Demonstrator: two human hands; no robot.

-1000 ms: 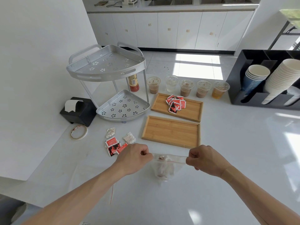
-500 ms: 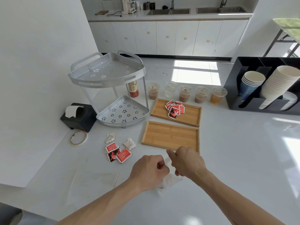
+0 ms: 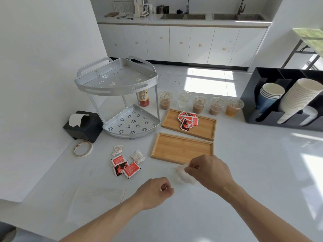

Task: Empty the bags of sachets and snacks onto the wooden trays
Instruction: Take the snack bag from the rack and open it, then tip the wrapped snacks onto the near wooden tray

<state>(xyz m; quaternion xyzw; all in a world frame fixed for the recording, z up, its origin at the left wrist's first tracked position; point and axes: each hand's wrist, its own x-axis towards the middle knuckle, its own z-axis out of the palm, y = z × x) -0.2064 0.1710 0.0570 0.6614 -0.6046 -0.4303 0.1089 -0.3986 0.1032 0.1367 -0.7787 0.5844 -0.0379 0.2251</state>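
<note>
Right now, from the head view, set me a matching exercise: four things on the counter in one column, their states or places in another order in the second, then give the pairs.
Things:
1. near tray
2. far tray
3. clear bag
4. tape roll

States or places:
A. held in the right hand
B. bare wood, nothing on it
C. lying flat in front of the black tissue box
D. carries a heap of red sachets

Pairs: 1-B, 2-D, 3-A, 4-C
</note>
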